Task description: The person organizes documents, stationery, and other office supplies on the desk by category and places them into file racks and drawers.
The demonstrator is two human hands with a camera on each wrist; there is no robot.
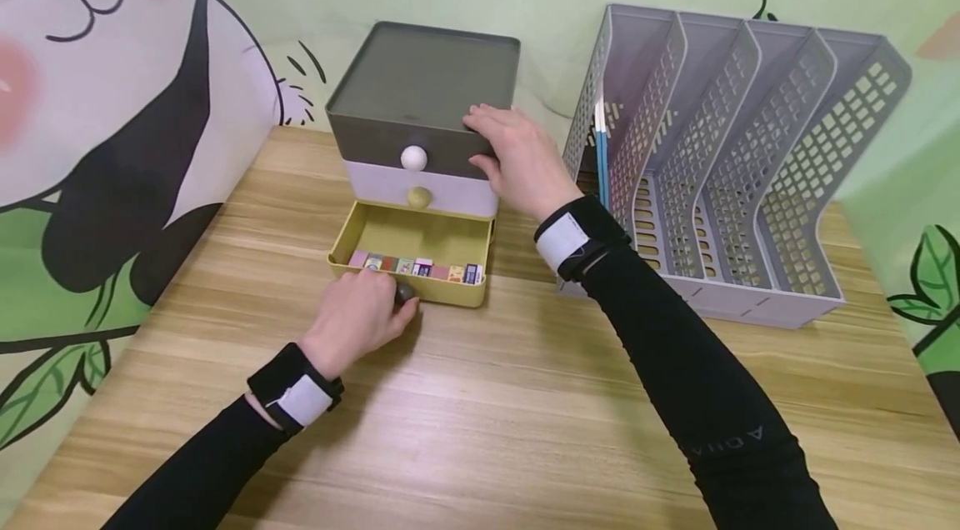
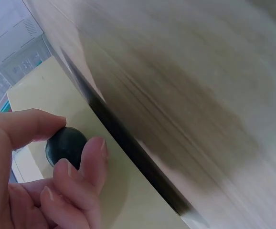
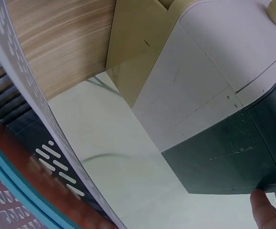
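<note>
Faint lettering on the right sleeve (image 1: pixel 723 440), lower right of the head view, is too small to read. At centre frame a three-tier drawer box (image 1: pixel 423 88) stands on the wooden counter (image 1: pixel 525 413); its yellow bottom drawer (image 1: pixel 408 240) is pulled out and holds a row of small colourful blocks (image 1: pixel 416 267) along the front wall. The left hand (image 1: pixel 358 315) pinches the drawer's dark knob (image 2: pixel 65 145) between thumb and fingers. The right hand (image 1: pixel 517 157) rests spread on the box's top right corner. A grey file rack (image 1: pixel 738 155) at right holds a blue-edged folder (image 1: pixel 602 163).
</note>
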